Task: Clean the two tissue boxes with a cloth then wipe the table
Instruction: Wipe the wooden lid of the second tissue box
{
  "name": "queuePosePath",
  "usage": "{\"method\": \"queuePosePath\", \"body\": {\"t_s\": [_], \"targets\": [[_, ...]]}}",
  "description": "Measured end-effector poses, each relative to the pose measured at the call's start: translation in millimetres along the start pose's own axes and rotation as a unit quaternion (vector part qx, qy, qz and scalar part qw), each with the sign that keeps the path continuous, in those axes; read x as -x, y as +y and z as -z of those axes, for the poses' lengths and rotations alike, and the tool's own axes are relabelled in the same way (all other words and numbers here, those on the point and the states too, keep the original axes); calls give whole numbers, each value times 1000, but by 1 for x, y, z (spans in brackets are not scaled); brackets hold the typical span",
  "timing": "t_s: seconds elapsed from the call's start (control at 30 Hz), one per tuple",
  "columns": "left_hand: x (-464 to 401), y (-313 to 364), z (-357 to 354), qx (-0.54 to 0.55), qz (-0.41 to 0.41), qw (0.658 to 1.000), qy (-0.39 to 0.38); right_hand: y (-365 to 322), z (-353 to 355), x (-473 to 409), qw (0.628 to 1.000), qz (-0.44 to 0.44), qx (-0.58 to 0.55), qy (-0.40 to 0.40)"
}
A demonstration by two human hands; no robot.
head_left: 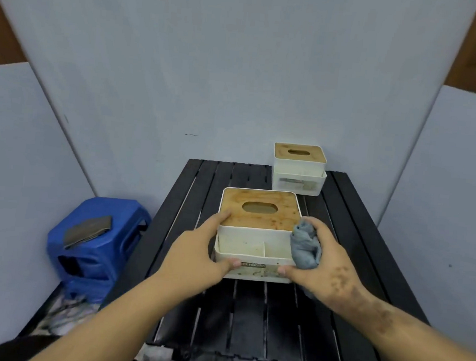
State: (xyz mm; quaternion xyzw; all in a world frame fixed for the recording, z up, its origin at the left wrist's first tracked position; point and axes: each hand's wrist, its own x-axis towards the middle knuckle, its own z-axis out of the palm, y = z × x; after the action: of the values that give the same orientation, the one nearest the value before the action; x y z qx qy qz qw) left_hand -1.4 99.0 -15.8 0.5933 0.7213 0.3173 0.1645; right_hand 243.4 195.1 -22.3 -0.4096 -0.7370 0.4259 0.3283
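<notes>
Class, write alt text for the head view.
Two hands hold the near tissue box on a black table: the left hand grips its left side, the right hand holds a cloth against its right side. A far box stands behind.

Soft, even, rather dim light with a bluish cast. Faint shadows lie on the bench (pixel 249 309) under the forearms. No glare. Mild overall softness; wide-angle bending curves the wall panels toward the edges.

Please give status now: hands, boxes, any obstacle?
Left hand grips near box. Right hand holds cloth against its right side. Lid stained. Far box untouched at table back. No obstacle.
</notes>
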Motion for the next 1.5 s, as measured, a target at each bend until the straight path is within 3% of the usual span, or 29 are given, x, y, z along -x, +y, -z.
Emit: {"method": "queuePosePath", "body": {"t_s": [0.37,0.7,0.83,0.93,1.03,1.1,1.17,1.27,1.4,1.5], "targets": [[50,-9,-27,20,10,1000,-6,21,-7,50,1000,-9,-9,3],[58,-16,-34,141,-7,990,8,21,3,51,999,-28,-22,-30],[55,-20,-32,135,-12,991,13,5,21,44,999,-14,-35,25],[52,-21,-32,126,-18,992,14,-12,31,29,997,41,23,67],[50,-21,-34,116,-24,993,16,-21,17,16,981,106,164,14],[51,-22,-35,117,-29,992,23,-18,-1,17,937,161,312,-9],[51,-22,-37,121,-31,992,27,-15,-8,19,897,215,385,-1],[51,-23,-38,126,-33,991,29,-8,7,7,914,207,349,4],[50,-22,-40,145,-30,989,29,-11,7,-12,947,127,287,70],[50,-21,-41,155,-31,987,26,-22,-24,6,919,125,368,60]]}}
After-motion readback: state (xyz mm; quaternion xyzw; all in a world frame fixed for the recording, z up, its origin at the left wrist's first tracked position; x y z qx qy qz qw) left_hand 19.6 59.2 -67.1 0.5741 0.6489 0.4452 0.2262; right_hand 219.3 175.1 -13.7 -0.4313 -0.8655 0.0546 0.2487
